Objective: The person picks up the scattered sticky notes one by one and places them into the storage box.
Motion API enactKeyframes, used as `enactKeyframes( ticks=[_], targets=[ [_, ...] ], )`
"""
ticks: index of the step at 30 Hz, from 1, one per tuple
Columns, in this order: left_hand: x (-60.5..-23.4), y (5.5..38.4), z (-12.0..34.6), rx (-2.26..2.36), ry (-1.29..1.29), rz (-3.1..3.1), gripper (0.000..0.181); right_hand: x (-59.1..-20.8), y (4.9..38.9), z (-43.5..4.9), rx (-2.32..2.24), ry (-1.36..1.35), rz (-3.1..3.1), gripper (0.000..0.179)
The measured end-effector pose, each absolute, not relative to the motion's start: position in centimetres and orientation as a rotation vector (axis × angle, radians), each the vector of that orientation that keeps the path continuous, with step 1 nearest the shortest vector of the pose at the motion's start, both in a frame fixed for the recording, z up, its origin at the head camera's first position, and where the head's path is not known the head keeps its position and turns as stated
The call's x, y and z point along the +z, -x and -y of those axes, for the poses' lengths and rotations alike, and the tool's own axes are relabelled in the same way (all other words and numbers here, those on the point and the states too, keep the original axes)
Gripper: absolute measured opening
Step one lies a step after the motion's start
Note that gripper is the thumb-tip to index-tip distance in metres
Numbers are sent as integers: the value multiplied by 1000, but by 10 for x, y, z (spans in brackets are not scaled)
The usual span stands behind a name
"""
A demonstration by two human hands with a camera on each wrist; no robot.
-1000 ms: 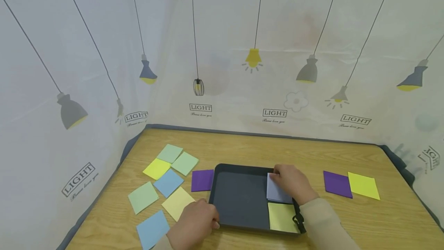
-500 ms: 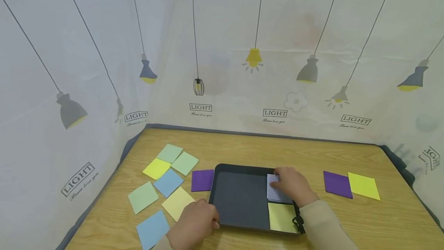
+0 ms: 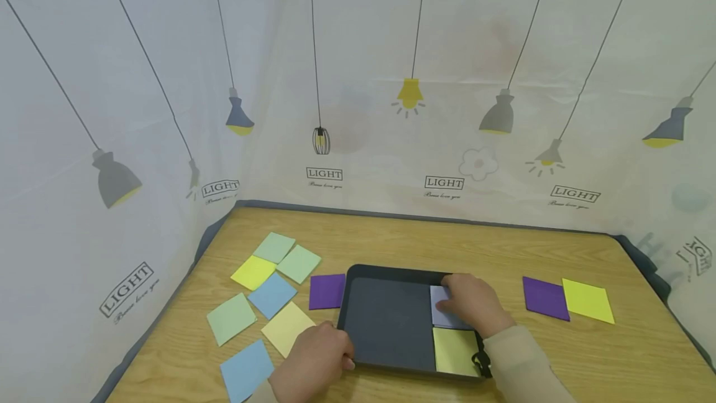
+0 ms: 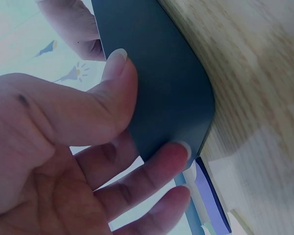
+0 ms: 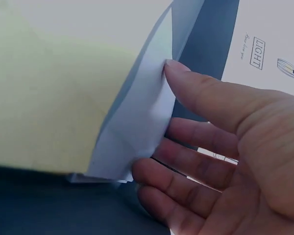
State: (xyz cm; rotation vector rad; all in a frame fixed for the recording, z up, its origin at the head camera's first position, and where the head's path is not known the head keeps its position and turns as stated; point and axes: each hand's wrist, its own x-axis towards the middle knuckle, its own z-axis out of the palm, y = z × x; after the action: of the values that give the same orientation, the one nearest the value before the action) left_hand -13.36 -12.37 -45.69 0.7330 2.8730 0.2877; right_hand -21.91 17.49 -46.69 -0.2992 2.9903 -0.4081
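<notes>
A dark grey tray lies on the wooden table. My left hand grips its near left corner, the thumb on one side of the wall and fingers on the other. Inside the tray's right side sit a pale blue sticky note pad at the back and a pale yellow sticky note pad in front. My right hand holds the pale blue pad, thumb at its edge and fingers curled at its far end. In the right wrist view the pale blue pad stands beside the yellow one.
Left of the tray lie several loose sticky notes: green, blue, yellow, cream and purple. To the right are a purple note and a yellow note. A printed sheet hangs behind the table.
My right thumb has slid toward me over the pale blue pad, and the pad's visible back edge sits slightly nearer. The left hand and tray stay put.
</notes>
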Motion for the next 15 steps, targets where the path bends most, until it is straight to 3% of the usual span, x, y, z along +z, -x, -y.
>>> enactKeyframes(
  ticks=[15],
  targets=[
    [-459, 133, 125, 290, -767, -2908, 10, -465, 219, -174, -454, 300, -2989, 33]
  ],
)
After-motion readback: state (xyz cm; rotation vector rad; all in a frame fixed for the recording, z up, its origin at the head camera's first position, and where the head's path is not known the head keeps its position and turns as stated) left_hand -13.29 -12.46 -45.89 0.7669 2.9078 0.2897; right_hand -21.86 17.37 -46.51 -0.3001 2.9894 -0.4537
